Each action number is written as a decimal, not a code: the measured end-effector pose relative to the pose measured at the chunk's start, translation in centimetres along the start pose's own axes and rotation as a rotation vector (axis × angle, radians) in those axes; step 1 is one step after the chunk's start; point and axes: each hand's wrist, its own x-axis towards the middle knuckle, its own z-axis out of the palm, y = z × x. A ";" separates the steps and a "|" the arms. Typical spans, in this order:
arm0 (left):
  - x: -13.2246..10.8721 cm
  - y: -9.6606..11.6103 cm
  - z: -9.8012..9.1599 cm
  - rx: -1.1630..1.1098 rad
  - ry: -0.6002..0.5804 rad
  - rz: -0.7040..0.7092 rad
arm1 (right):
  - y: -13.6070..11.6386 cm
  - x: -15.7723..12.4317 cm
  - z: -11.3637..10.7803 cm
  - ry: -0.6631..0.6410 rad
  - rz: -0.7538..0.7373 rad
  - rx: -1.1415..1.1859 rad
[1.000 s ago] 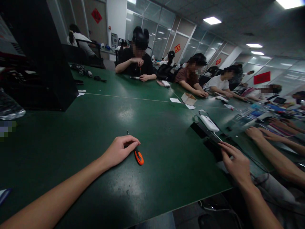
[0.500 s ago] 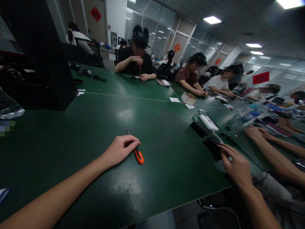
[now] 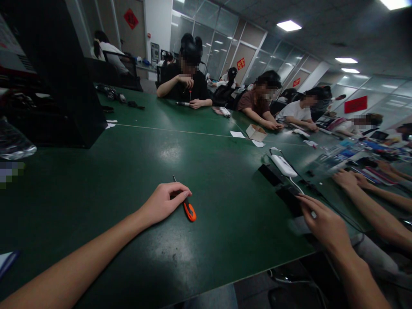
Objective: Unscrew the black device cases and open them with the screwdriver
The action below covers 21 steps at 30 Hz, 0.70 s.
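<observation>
My left hand (image 3: 165, 201) rests on the green table (image 3: 219, 171), its fingers closed over a screwdriver (image 3: 189, 212). The orange and black handle sticks out below the thumb, and the thin metal tip shows beyond the knuckles. At the right, my right hand (image 3: 326, 221) is closed with its fingertips at the near end of a dark flat piece (image 3: 289, 199). Part of that piece is hidden behind the fingers. Just beyond lies a black block (image 3: 270, 174), beside a white power strip (image 3: 283, 165) with a cable.
A tall black cabinet (image 3: 53, 86) stands on the left, with clear plastic wrap (image 3: 14, 139) beside it. An open cardboard box (image 3: 255, 132) and paper slips lie farther back. A co-worker's arms (image 3: 370, 197) reach in from the right. Several people sit across the table.
My right hand and forearm have shifted slightly to the right. My left hand stays on the screwdriver. The whole view has moved a little.
</observation>
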 end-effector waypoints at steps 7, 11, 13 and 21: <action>0.1 -0.2 0.1 0.011 0.004 0.010 | 2.6 0.5 -0.1 -0.096 -0.042 0.060; 0.1 0.0 0.1 0.021 0.001 -0.001 | 3.0 0.7 0.0 -0.131 -0.059 0.065; 0.1 0.1 0.1 0.018 -0.004 -0.001 | 2.8 0.5 0.2 -0.123 -0.065 0.051; 0.1 0.0 0.1 0.026 -0.001 0.010 | 1.4 0.1 0.1 -0.056 -0.043 0.067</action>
